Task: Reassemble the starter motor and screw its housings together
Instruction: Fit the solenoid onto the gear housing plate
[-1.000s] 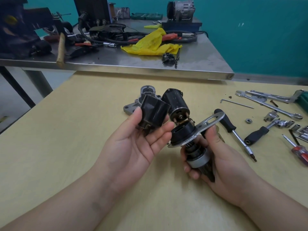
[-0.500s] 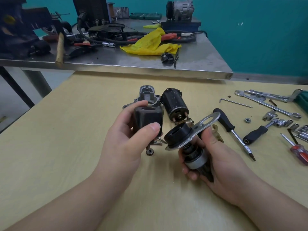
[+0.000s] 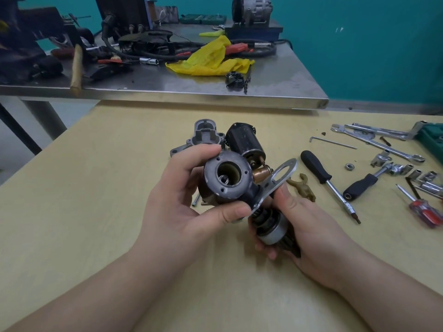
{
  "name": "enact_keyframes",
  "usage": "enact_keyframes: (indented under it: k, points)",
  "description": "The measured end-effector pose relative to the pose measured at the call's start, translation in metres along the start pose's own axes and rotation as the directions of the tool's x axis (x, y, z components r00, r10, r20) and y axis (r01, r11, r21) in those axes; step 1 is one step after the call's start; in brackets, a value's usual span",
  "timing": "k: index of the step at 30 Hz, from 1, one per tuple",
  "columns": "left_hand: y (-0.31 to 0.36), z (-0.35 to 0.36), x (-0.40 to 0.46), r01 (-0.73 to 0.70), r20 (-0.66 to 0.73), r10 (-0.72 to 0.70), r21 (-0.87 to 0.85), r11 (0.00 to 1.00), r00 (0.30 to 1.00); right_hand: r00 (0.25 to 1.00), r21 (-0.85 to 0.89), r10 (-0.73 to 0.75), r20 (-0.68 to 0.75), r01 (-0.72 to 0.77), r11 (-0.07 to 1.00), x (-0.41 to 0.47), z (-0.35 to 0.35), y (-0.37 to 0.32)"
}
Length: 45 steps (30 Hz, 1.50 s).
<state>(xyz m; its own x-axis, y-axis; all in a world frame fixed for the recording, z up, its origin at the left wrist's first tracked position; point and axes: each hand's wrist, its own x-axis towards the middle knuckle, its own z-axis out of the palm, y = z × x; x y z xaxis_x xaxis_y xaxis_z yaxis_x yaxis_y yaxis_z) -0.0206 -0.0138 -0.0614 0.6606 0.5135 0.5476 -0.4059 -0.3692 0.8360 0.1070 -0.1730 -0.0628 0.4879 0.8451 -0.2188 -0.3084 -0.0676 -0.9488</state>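
1. Above the near edge of the wooden table (image 3: 96,212), held in both hands: the starter's dark cylindrical housing (image 3: 227,179) and the drive assembly (image 3: 271,226) with its pierced metal bracket (image 3: 280,174).
2. Change: half a second ago the housing stood apart from the assembly, side-on; now it is turned open end towards the camera and touches the bracket; judged as the mating step begun, parts not yet seated, no screw fitted.
3. Left hand (image 3: 189,204): thumb and fingers curled round the housing's rim, firmly closed on it.
4. Right hand (image 3: 302,224): fingers wrapped under the drive assembly, thumb on the bracket.
5. Housing, appearance: grey worn end face; several small screw holes; central bore, pale inside.
6. On the table behind: grey cast end housing (image 3: 203,137); black motor body (image 3: 244,142); both loose, so much remains.
7. To the right: black-handled screwdriver (image 3: 326,180), untouched.
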Motion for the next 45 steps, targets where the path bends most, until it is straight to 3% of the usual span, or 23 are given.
enact_keyframes:
  k: [7,15,18,27,33,45]
  points:
    - [-0.001,0.0,-0.002,-0.05,-0.033,0.051,0.034,0.998,0.998,0.999,-0.01,0.032,-0.02,-0.032,0.999,-0.001,0.002,-0.002]
    - [0.002,-0.001,0.002,0.145,-0.115,-0.161,-0.135,0.98,0.98,0.999,-0.03,0.035,-0.002,-0.035,0.999,-0.001,0.002,-0.003]
    - [0.0,-0.002,0.002,0.165,-0.109,-0.179,-0.13,0.978,0.978,1.0,-0.043,0.027,0.015,-0.027,0.999,-0.003,0.003,-0.004]
    - [-0.001,-0.016,0.014,-0.045,0.096,0.037,0.091,0.995,0.995,0.997,-0.105,0.014,0.076,-0.006,0.994,-0.006,0.005,-0.002]
    - [0.001,-0.024,0.019,-0.053,0.218,0.03,0.102,0.993,0.976,0.993,-0.134,-0.026,0.117,0.041,0.99,-0.006,0.004,0.001]
    - [0.002,-0.027,0.023,-0.094,0.322,0.03,0.183,0.979,0.946,0.997,-0.33,0.059,0.043,-0.042,0.943,-0.007,0.01,0.004]
